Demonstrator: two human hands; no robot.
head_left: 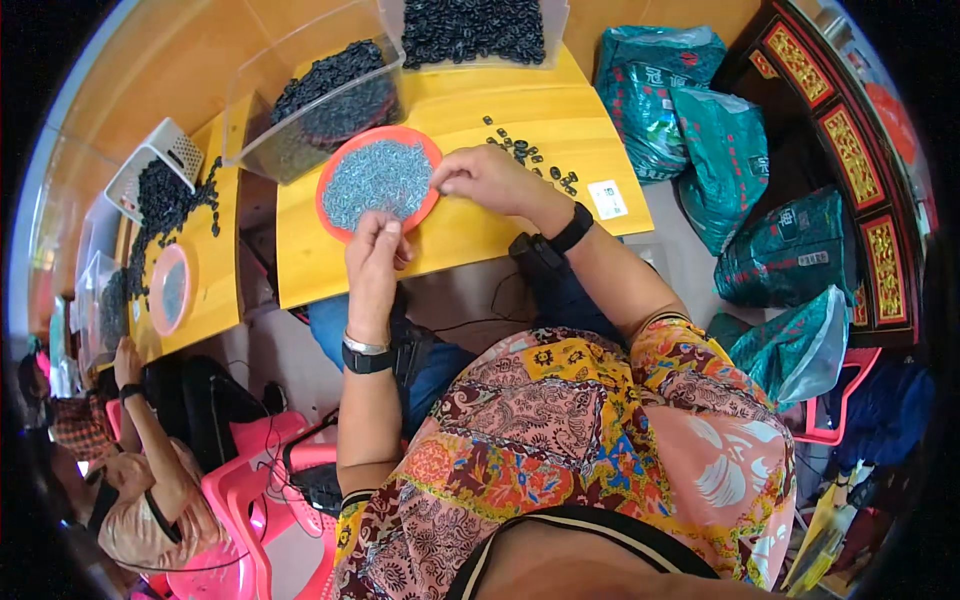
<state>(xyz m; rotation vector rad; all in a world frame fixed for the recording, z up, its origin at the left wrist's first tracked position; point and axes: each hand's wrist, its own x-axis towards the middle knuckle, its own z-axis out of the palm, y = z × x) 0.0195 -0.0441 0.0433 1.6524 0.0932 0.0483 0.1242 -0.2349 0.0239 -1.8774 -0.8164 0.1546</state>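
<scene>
Wooden and yellow, the surface [590, 130] carries a round red tray [321, 193] with small greyish pieces [378, 180], which lies ahead of the left hand [376, 250] and to the left of the right hand [490, 180]; it has no long axis, and the left hand is nearer to its middle. Both hands are half curled, thumbs close to the fingers, the left over the near rim, the right at the right rim. Whether they pinch any piece cannot be told, because fingers partly hide the grip and single pieces are too small.
</scene>
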